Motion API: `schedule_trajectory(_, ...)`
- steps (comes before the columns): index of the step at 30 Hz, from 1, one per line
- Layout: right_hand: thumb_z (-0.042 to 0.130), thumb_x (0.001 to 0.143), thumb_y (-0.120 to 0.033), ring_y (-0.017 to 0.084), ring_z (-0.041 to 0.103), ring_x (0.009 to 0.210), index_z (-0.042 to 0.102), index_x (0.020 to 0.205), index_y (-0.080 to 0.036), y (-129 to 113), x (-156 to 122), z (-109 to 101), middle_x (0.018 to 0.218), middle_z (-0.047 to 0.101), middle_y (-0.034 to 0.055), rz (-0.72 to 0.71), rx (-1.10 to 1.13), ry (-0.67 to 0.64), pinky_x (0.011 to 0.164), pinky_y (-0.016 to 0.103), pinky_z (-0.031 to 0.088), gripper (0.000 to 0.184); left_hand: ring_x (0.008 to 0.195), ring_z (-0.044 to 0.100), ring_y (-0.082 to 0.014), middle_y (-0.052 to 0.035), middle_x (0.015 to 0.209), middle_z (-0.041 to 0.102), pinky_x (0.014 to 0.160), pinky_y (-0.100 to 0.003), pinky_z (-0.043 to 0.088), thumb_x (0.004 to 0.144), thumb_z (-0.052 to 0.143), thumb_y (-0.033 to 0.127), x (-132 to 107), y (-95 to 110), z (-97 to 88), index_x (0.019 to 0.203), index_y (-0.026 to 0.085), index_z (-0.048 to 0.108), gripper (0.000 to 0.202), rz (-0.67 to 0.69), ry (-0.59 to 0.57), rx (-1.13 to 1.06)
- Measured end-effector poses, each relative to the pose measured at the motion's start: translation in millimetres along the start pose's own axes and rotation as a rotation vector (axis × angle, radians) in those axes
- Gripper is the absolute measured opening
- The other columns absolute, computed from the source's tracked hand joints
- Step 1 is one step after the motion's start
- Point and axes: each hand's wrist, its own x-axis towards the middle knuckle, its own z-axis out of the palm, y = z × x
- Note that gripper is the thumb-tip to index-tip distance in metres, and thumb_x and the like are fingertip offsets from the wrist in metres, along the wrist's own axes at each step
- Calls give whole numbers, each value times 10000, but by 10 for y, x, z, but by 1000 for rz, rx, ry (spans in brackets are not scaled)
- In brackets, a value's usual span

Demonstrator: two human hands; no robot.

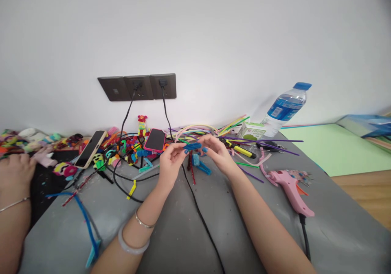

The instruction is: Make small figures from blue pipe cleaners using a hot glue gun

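Note:
My left hand [170, 160] and my right hand [217, 152] meet above the grey table [183, 233], each pinching one end of a short blue pipe-cleaner piece [192, 146] held level between them. Just below the hands lie a dark red pipe cleaner [192, 170] and more blue pipe-cleaner bits [201, 166]. A black cable [201, 219] runs under my hands toward me. My left wrist wears a pale bangle and a thin bracelet.
A pink glue gun [290, 186] lies at right, a water bottle [285, 109] and small green carton [252, 131] behind it. Two phones [155, 139] [91, 148], craft bits and long pipe cleaners crowd the back. Another person's hand [15, 172] rests at far left. Wall sockets [137, 87].

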Motion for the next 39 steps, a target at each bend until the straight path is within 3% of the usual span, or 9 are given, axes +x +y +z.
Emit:
schedule_trajectory(5, 613, 864, -621, 166, 536, 670, 653, 1024, -253, 34, 7, -15, 814, 579, 15, -3, 25, 37, 646, 310, 460, 404, 839, 713, -183, -63, 904, 728, 816, -317, 597, 767, 767, 417, 9, -4, -11, 935, 180, 696, 299, -5, 13, -21)
schedule_trajectory(10, 718, 801, -552, 158, 485, 636, 635, 814, -240, 86, 45, -55, 736, 564, 5, 2, -85, 255, 577, 288, 414, 323, 807, 712, -175, -55, 895, 718, 779, -315, 606, 766, 770, 423, 17, -21, -12, 925, 185, 692, 297, -19, 27, -20)
schedule_trajectory(14, 755, 749, -562, 172, 518, 690, 616, 736, -234, 100, 72, -87, 746, 591, 16, -42, -101, 332, 612, 298, 429, 356, 793, 708, -169, -54, 888, 716, 768, -314, 612, 759, 776, 422, 17, -25, -10, 918, 179, 696, 301, -35, 20, -25)
schedule_trajectory(17, 772, 726, -575, 158, 493, 662, 588, 700, -227, 101, 72, -85, 710, 563, 6, -41, -75, 330, 595, 285, 415, 394, 767, 703, -163, -51, 855, 714, 752, -309, 617, 748, 786, 425, 15, -11, -5, 905, 173, 701, 309, -46, 17, -27)
schedule_trajectory(21, 690, 818, -591, 122, 393, 564, 535, 746, -230, 104, 59, -58, 657, 481, -30, 19, -15, 285, 524, 256, 346, 399, 749, 702, -167, -53, 840, 712, 735, -316, 621, 737, 792, 444, 15, 7, 2, 894, 171, 703, 328, -56, 13, -17)
schedule_trajectory(26, 612, 872, -616, 124, 405, 566, 469, 739, -238, 114, 63, -48, 686, 501, -25, -18, 41, 238, 525, 259, 355, 425, 757, 703, -175, -52, 844, 712, 743, -328, 616, 737, 789, 437, 17, 1, 6, 899, 169, 701, 326, -63, -6, -20)
schedule_trajectory(39, 733, 777, -517, 166, 554, 628, 724, 783, -223, 143, 74, -98, 736, 705, 33, 51, -96, 360, 543, 285, 431, 295, 814, 684, -155, -45, 885, 698, 773, -282, 572, 747, 782, 374, 13, -51, -6, 913, 178, 697, 270, -56, -25, -28)
